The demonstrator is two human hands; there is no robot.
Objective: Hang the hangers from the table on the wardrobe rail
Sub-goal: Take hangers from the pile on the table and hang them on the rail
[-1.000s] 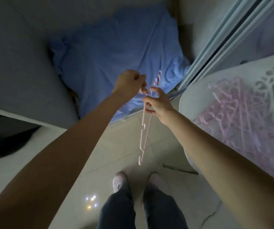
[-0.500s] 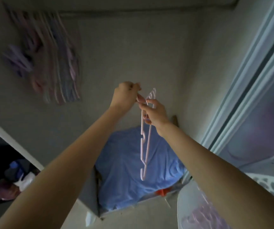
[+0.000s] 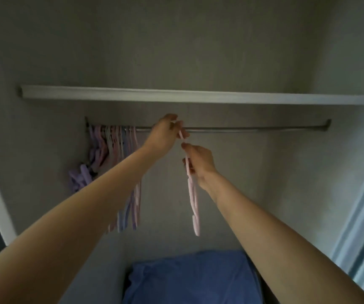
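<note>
Holding a pink plastic hanger up at the wardrobe rail, head view, looking up into the closet. My left hand pinches the hook end right at the rail, fingertips touching or just in front of the bar; whether the hook is over it yet I cannot tell. My right hand sits just below and to the right, fingers curled round the neck of the hanger. The hanger's long axis runs almost straight down from the left fingers, edge-on to me, hanging past my right wrist. Left hand is the nearer one to the rail. Bunch of hung hangers crowds the rail's left end, just beside my left hand; the bar to the right is bare. Shelf above, blue cloth below. Judgement: hook needs seating over the bar.
</note>
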